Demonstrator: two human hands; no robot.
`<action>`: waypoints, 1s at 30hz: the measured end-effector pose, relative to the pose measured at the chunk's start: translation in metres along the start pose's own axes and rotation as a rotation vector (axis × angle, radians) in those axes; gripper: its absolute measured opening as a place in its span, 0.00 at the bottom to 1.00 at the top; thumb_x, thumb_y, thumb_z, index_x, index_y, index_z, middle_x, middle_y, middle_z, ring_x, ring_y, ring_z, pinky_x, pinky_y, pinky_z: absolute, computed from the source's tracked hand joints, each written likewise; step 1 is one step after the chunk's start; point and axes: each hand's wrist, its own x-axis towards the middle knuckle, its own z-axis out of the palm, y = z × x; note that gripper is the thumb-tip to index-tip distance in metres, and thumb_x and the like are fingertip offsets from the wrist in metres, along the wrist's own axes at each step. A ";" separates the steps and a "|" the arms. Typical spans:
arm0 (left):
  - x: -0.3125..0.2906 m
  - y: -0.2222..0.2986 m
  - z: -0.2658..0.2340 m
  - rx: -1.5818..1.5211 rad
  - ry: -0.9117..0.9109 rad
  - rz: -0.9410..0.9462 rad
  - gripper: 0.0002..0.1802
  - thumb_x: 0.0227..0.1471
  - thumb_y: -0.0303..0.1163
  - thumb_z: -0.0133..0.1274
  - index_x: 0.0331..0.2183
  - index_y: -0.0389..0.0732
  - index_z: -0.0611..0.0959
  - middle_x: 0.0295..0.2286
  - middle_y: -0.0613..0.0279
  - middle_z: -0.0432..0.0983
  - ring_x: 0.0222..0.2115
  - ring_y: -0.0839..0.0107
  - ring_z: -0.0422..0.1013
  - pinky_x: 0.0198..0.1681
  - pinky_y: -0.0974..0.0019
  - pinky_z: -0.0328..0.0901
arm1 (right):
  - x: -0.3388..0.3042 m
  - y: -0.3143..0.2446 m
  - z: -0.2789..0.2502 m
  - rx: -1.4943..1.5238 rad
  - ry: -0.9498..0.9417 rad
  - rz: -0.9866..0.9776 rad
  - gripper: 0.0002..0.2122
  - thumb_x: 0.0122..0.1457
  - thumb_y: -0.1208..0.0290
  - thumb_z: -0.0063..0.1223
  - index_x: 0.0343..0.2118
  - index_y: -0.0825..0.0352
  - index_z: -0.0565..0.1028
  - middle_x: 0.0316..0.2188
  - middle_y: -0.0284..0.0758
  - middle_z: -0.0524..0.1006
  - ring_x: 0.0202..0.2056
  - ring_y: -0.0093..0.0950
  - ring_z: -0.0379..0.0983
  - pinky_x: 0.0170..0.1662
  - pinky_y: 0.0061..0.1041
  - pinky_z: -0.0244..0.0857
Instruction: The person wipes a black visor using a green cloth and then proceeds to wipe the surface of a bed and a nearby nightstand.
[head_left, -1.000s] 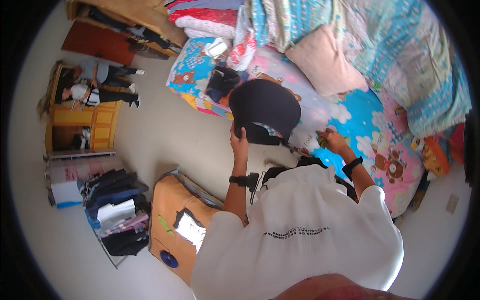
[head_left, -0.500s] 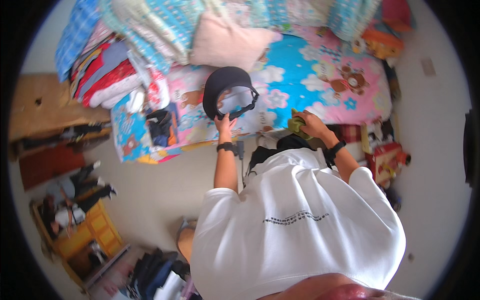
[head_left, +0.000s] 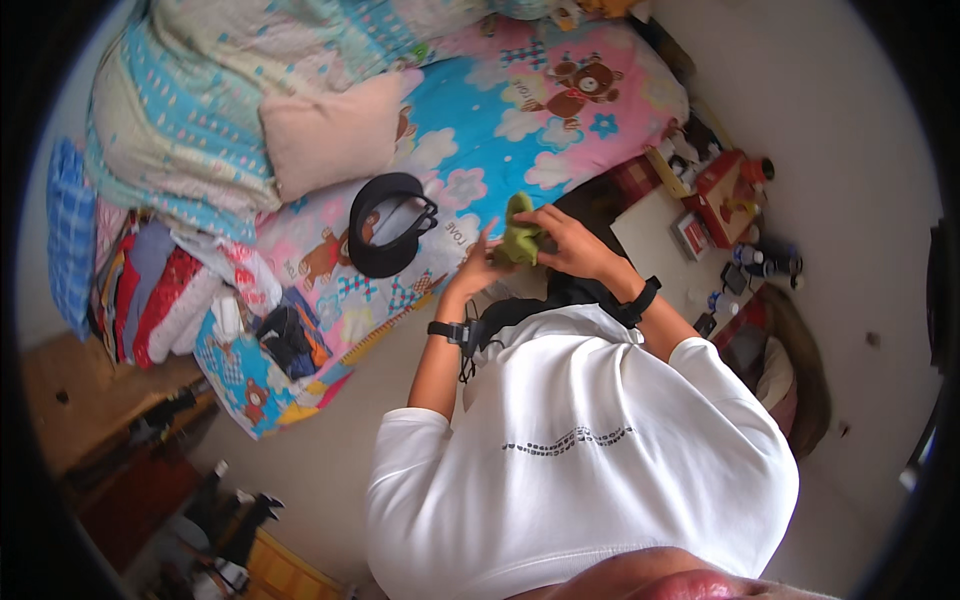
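A small green cloth [head_left: 519, 238] is held up in front of my chest, over the edge of the bed. My right hand [head_left: 572, 243], with a black band on its wrist, grips it from the right. On the other side my left hand [head_left: 477, 267], which wears a black watch, holds its lower left edge with one finger stretched upward. A black cap [head_left: 389, 226] lies upside down on the cartoon-print bedsheet [head_left: 500, 120], just left of my left hand and apart from it.
A pink pillow [head_left: 330, 135] and a patterned quilt [head_left: 190, 130] lie at the head of the bed. Folded clothes [head_left: 150, 290] are stacked at its left. A red box [head_left: 722, 185] and bottles [head_left: 765, 262] sit on the floor at right. Wooden furniture [head_left: 110, 450] stands lower left.
My left hand has let go of the black cap, which now rests on the bed, and joined my right hand on the green cloth. The view has swung round.
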 end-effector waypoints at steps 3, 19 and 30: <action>0.014 0.025 0.031 0.035 -0.248 -0.029 0.40 0.45 0.27 0.64 0.58 0.41 0.64 0.51 0.59 0.69 0.49 0.69 0.68 0.49 0.64 0.66 | -0.019 0.002 -0.006 -0.083 0.017 -0.025 0.29 0.47 0.80 0.59 0.55 0.60 0.66 0.44 0.41 0.69 0.44 0.45 0.71 0.45 0.37 0.69; 0.138 0.175 0.237 0.011 -0.667 0.401 0.38 0.57 0.21 0.49 0.64 0.42 0.52 0.55 0.58 0.64 0.57 0.70 0.59 0.60 0.66 0.54 | -0.185 0.049 -0.152 -0.544 0.531 0.126 0.34 0.49 0.62 0.61 0.56 0.74 0.61 0.53 0.53 0.64 0.53 0.50 0.63 0.57 0.40 0.60; 0.161 0.386 0.382 0.424 -1.121 0.830 0.37 0.59 0.35 0.50 0.63 0.38 0.53 0.54 0.47 0.64 0.56 0.59 0.61 0.59 0.61 0.56 | -0.264 0.008 -0.324 -0.494 1.159 -0.038 0.18 0.41 0.78 0.66 0.36 0.71 0.73 0.43 0.41 0.70 0.38 0.39 0.74 0.40 0.33 0.70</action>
